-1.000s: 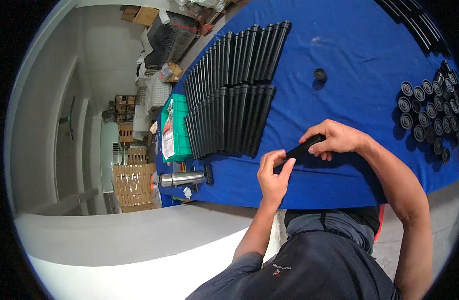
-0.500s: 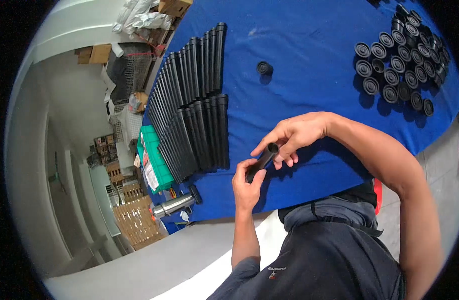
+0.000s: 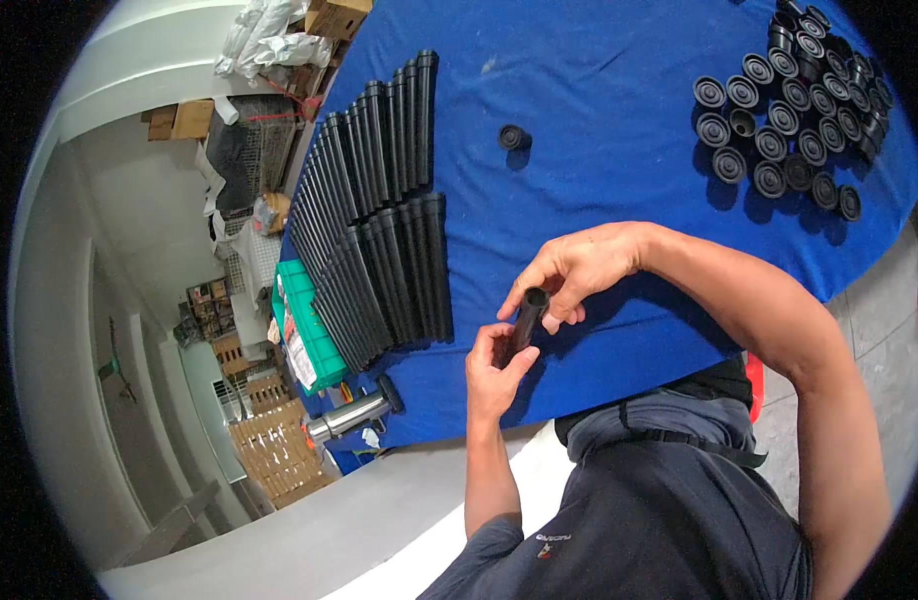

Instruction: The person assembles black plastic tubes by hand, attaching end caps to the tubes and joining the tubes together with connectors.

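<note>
My left hand (image 3: 493,378) is closed round the lower part of a short black tube (image 3: 526,324). The tube is tilted, its open round end facing up toward me. At that upper end is my right hand (image 3: 589,268), index finger on one side and thumb on the other, closed about the tube; the exact contact is partly hidden. Beyond the hands, a single black cap (image 3: 514,137) lies on the blue cloth. Rows of long black tubes (image 3: 404,265) lie to the left of my hands.
A blue cloth (image 3: 599,90) covers the table. Many black ribbed caps (image 3: 782,145) are grouped at the far right. At the left edge are a green crate (image 3: 324,345) and a silver cylinder with a black handle (image 3: 349,416). Boxes and shelving stand beyond the table.
The tube has become more upright, its open end shifting slightly left between the fingers of my right hand. The view has also shifted a little. My left hand keeps its hold.
</note>
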